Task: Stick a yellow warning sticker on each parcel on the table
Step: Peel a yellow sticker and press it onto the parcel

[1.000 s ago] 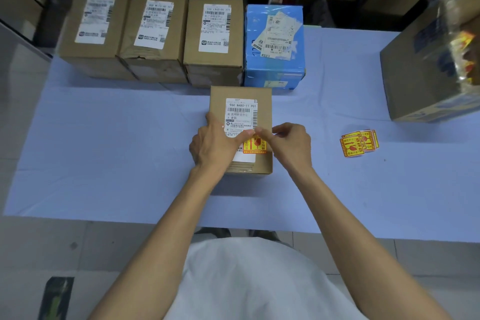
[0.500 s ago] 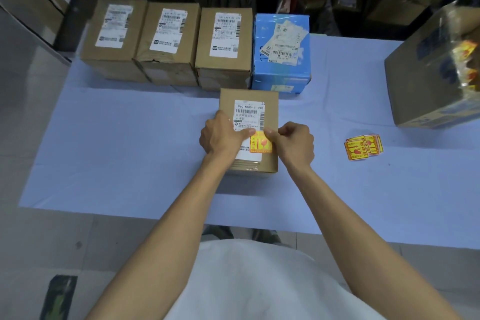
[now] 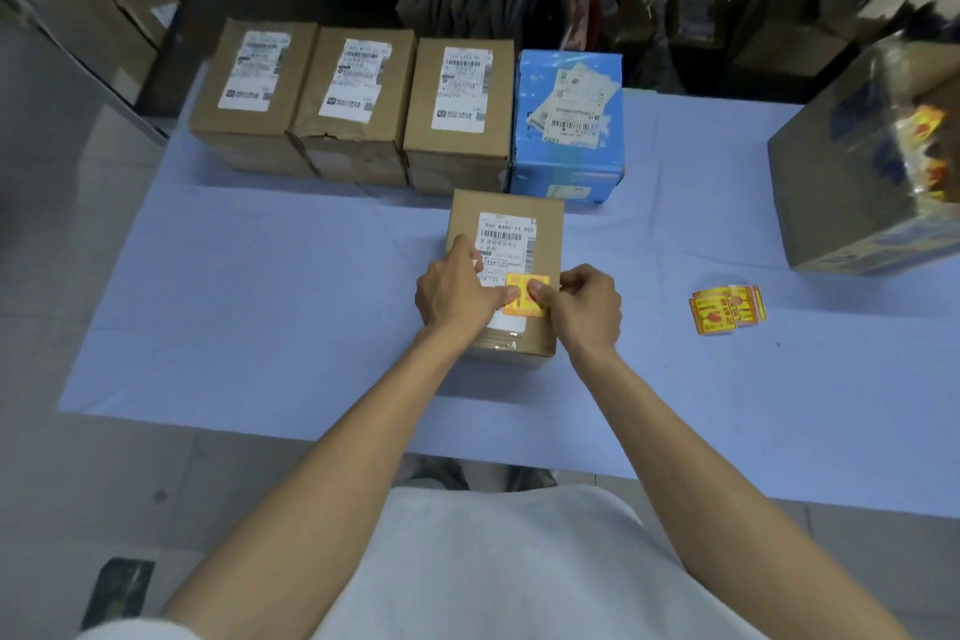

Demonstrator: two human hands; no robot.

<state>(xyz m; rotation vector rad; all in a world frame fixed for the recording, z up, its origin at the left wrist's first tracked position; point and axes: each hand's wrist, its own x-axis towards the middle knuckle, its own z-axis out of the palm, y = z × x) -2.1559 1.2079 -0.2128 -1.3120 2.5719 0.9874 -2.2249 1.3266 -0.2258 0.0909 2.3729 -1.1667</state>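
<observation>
Head view: sticker (image 3: 525, 297) sits on the box (image 3: 506, 208), between both thumbs, which press it. Fingers of the left hand (image 3: 454, 294) rest relaxed; those of the right hand (image 3: 589, 304) curl, empty. Rightward, nearer the right hand, lie spare stickers (image 3: 727, 309).

The table (image 3: 260, 317), covered in pale blue cloth, carried three brown boxes (image 3: 254, 104) (image 3: 353, 114) (image 3: 460, 120) side by side along its far edge, with a blue box (image 3: 566, 156) just beside the rightmost. A front box (image 3: 506, 205) stood close before these. To the right lay fanned stickers (image 3: 727, 311), and beyond them a big box (image 3: 831, 182).
</observation>
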